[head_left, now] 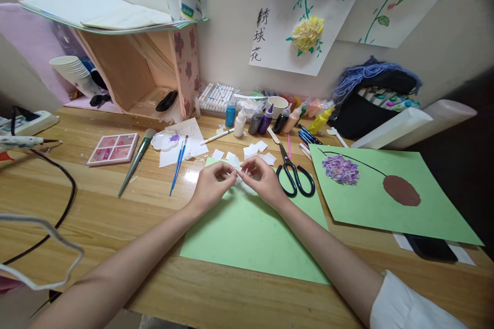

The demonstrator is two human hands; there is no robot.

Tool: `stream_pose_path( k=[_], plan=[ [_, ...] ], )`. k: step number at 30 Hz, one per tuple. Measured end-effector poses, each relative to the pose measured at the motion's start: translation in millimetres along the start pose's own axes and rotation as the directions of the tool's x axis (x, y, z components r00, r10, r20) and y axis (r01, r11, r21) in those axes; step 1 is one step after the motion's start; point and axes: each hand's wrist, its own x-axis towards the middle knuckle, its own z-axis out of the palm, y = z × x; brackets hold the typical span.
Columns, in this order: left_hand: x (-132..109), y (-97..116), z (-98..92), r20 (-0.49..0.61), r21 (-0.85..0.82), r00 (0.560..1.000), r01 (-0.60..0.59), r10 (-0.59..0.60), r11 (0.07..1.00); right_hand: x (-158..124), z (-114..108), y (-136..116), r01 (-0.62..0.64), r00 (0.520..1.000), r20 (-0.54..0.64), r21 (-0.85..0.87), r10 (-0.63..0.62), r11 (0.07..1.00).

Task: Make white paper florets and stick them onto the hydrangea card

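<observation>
My left hand (211,185) and my right hand (261,181) meet over the far end of a light green sheet (250,231) on the wooden table. Both hands pinch a small white piece of paper (238,174) between fingers and thumbs. Several more small white paper squares (258,151) lie just beyond the hands. Black-handled scissors (294,175) rest right of my right hand.
A second green sheet (389,200) with a purple paper flower lies at right, a dark phone (430,248) at its near edge. Paint bottles (266,119), brushes (178,162), a palette (113,148) and a wooden box (146,72) stand behind. A black cable (62,205) runs at left.
</observation>
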Motion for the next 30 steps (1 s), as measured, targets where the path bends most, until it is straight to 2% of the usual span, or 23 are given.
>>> stream_pose_path(
  k=[2,4,7,10,15,19,25,30],
  plan=[
    [2.1,-3.1,0.1,0.032,-0.064,0.999,0.026,-0.024,0.998,0.1,0.4,0.2,-0.013,1.0,0.011,0.002,0.013,1.0],
    [3.2,-4.2,-1.1,0.031,-0.056,0.999,0.024,-0.022,0.998,0.4,0.5,0.9,-0.022,1.0,0.002,-0.009,0.022,1.0],
    [2.4,-0.4,-4.4,-0.003,0.116,0.999,-0.04,0.041,0.992,1.1,0.2,3.2,-0.026,0.999,-0.046,-0.016,0.025,1.0],
    [-0.7,6.4,-6.7,0.023,0.298,0.992,-0.127,0.125,0.946,1.4,-0.3,4.6,-0.052,0.997,-0.051,0.023,0.053,0.998],
    [-5.1,9.4,-5.6,0.073,0.371,0.984,-0.179,0.163,0.911,-0.3,-0.1,2.0,-0.087,0.996,0.032,0.103,0.084,0.991],
    [-4.3,5.3,-5.4,0.055,0.335,0.982,-0.19,0.182,0.923,-0.9,1.3,1.5,-0.062,0.997,0.06,0.106,0.056,0.992],
    [-1.2,3.0,-6.0,0.006,0.174,0.985,-0.17,0.172,0.97,0.7,-0.2,-0.8,0.039,0.997,-0.065,-0.132,-0.047,0.991],
    [-1.1,3.5,-4.1,0.016,0.065,0.988,-0.157,0.156,0.985,0.6,-0.5,-2.8,0.12,0.992,-0.012,-0.165,-0.124,0.979]
  ],
)
